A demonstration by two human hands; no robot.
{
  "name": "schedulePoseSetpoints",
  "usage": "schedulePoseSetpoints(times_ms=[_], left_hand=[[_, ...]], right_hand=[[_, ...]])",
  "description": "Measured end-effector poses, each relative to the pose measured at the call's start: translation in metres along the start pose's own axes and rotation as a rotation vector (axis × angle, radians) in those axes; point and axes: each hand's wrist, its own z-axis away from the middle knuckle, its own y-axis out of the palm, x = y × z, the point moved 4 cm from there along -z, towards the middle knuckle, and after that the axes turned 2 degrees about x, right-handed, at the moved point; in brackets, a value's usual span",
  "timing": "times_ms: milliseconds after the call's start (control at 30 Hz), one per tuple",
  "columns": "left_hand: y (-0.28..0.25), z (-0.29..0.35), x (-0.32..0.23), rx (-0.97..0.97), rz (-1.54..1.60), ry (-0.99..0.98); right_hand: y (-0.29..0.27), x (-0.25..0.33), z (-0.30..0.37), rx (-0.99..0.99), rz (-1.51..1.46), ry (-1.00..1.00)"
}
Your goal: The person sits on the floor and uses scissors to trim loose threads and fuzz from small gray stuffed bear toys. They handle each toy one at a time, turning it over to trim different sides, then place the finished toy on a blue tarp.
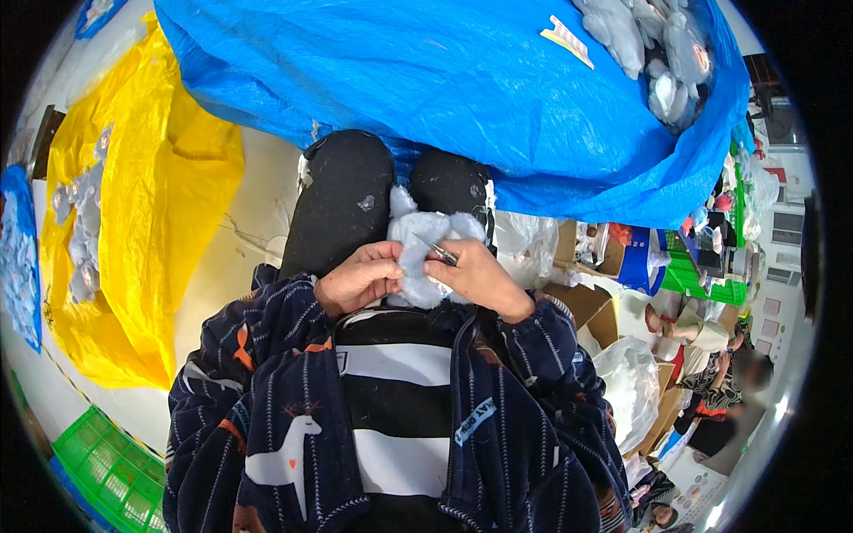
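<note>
A pale grey plush piece (419, 233) rests between my knees, close to my lap, with a narrow part sticking up toward the far side. White material shows at its near right edge. At its left side, the thumb and fingers of my left hand (364, 274) are closed on the fabric. My right hand (480, 274) is wrapped round a small, pointed metal tool (444, 256), whose tip lies against the plush. Whether the tool is snips or tweezers cannot be made out. The right fingers also touch the plush.
Ahead, a large blue sack (426, 80) holds several grey plush pieces (671, 53). On the left stands a yellow sack (142, 204) with more grey plush (84, 231), and a green crate (111, 466). Cardboard boxes (582, 306), clear bags (626, 382) and people sit at right.
</note>
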Motion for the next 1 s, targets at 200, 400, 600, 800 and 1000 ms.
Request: schedulePoseSetpoints(times_ms=[200,400,600,800,1000], left_hand=[[-0.002,0.001,0.0,0.009,-0.057,-0.028],[0.0,0.001,-0.003,-0.03,-0.15,-0.005],[0.007,-0.009,-0.012,-0.053,-0.465,0.11],[0.044,0.008,-0.038,-0.128,-1.067,0.756],[0.077,0.01,-0.042,-0.28,-1.618,0.809]], right_hand=[[0.004,0.0,-0.009,-0.022,0.116,0.146],[-0.001,0.008,-0.005,-0.017,0.062,0.105],[0.004,0.002,0.026,-0.083,-1.172,0.189],[0.007,-0.001,0.021,-0.285,-1.212,0.105],[0.003,0.02,0.02,-0.446,-0.473,-0.173]])
